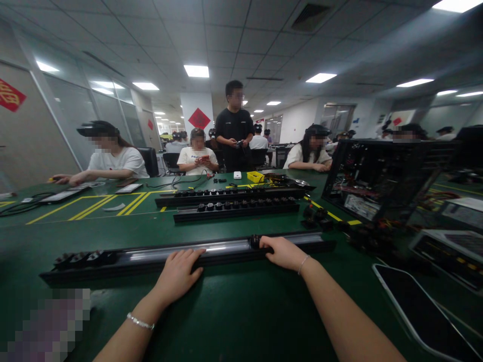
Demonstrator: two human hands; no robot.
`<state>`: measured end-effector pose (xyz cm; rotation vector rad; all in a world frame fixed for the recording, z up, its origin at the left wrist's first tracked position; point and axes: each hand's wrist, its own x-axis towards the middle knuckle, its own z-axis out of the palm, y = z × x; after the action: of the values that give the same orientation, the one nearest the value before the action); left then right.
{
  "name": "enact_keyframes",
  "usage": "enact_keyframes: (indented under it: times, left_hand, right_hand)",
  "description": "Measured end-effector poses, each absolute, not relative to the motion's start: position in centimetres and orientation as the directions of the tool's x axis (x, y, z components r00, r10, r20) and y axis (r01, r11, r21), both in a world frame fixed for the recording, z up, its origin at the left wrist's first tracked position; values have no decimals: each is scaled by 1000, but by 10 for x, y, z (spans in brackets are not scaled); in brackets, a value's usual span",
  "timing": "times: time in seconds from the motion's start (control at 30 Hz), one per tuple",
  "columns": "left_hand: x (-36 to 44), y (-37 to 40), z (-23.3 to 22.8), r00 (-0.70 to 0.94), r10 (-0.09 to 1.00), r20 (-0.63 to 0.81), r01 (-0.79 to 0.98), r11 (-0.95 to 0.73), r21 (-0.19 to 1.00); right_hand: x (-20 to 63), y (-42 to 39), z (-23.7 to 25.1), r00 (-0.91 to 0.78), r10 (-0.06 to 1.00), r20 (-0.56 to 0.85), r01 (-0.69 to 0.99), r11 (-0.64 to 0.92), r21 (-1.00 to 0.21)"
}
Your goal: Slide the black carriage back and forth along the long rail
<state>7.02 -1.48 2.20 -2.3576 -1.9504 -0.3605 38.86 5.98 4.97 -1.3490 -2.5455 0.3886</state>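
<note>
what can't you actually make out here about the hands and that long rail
- Right hand: fingertips curl over a black knob on the long rail, head view; grip hidden.
- Left hand: palm covers the rail; contact beneath hidden.
- Knobs at rail's left end: too small and dark to count.
- Bottom-left corner: pixelated patch hides the table.

A big open office is seen, lit by panel lights (196,71) set into a tiled ceiling (234,30). Glass partitions (94,115) are lined along the left wall, and red diamond decorations (199,118) are stuck on a white pillar (188,108) further back. Green-topped tables (226,311) marked with yellow tape (90,206) are spread around, with black office chairs (150,160) pushed in.
</note>
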Motion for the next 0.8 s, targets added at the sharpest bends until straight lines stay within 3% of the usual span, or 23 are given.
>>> enact_keyframes:
  times: [0.8]
  left_hand:
    - [70,-15,21,181,955,237,974,-207,91]
  right_hand:
    - [395,63,49,-549,832,78,755,533,-382]
